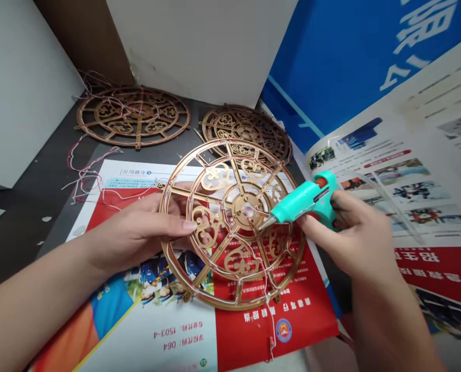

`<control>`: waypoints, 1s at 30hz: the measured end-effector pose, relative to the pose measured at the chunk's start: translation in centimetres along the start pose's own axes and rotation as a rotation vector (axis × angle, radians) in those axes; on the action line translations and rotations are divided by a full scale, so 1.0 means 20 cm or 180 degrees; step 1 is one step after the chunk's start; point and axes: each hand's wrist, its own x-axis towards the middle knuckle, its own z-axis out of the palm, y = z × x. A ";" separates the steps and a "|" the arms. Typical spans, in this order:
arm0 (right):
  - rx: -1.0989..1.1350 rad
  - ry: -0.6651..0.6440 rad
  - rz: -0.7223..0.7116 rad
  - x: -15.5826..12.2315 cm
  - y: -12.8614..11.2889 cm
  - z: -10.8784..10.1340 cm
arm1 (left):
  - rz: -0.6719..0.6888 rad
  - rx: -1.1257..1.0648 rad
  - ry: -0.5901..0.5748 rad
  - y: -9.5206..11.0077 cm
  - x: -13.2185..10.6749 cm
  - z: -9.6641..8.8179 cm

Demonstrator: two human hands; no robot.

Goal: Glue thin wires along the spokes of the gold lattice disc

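My left hand (137,232) grips the left rim of a round golden openwork frame (230,258), thumb on top and fingers underneath, holding it tilted above a printed poster. Thin wires run along the frame's spokes. My right hand (350,237) is closed round a teal glue gun (303,199). The gun's metal nozzle (264,223) points left and rests just right of the frame's central hub (248,209).
Two more golden round frames lie behind, one at the back left (133,116) with loose wires, one (249,126) just behind the held frame. A red and white poster (253,330) covers the dark table. A blue banner (331,62) and printed sheets (408,170) lie on the right.
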 end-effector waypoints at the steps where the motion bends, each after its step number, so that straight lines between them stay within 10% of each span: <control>1: -0.0065 0.0050 -0.0030 -0.02 0.01 0.01 | 0.0004 -0.0003 -0.0012 0.00 0.00 0.00; 17: -0.0215 0.0328 -0.0056 -0.05 0.03 0.11 | -0.0354 0.0162 0.0655 0.00 -0.01 0.11; 30: 0.0130 0.0055 0.0622 -0.02 0.03 0.13 | -0.0446 0.3499 0.1315 0.15 -0.10 0.12</control>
